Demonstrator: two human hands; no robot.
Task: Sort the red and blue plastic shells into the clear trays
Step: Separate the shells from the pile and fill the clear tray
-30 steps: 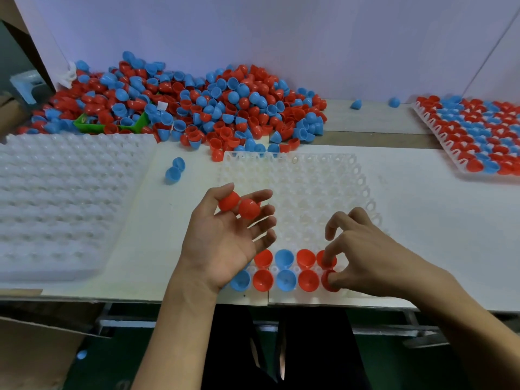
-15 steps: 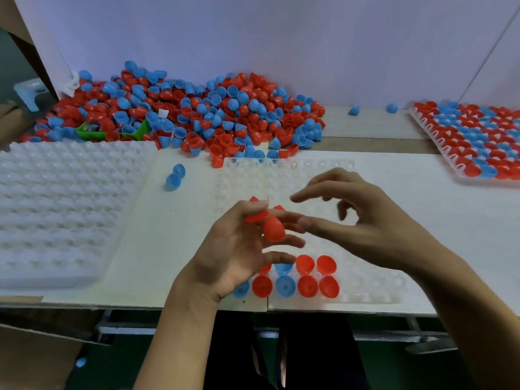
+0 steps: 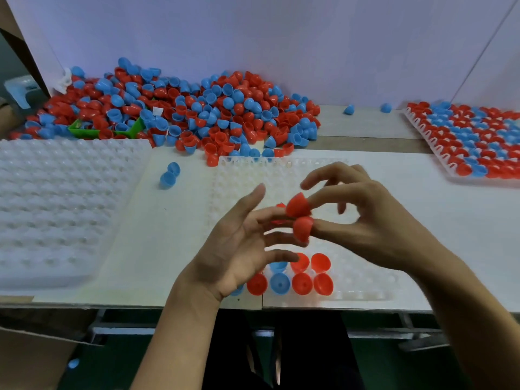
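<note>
At lower centre, the clear tray [image 3: 365, 294] holds red and blue shells [image 3: 301, 283] in its nearest rows, hollows up. Above it, the right hand [image 3: 374, 223] pinches two red shells [image 3: 299, 216], domes leftward; the left hand [image 3: 239, 249] has its fingers spread, a red shell just visible behind them.

Two bare forearms, no sleeves; left grip [image 3: 239, 246] and right grip [image 3: 374, 223] ungloved, ringless

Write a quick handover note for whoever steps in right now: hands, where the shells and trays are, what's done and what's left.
Right hand pinches two red shells above the centre tray.
Left hand is open, palm up, beside them; a red shell shows between its fingers.
Done: two short rows of shells sit at the centre tray's near edge; the full tray is far right.
Left: most centre pockets, the empty tray on the left, and the big pile behind.
</note>
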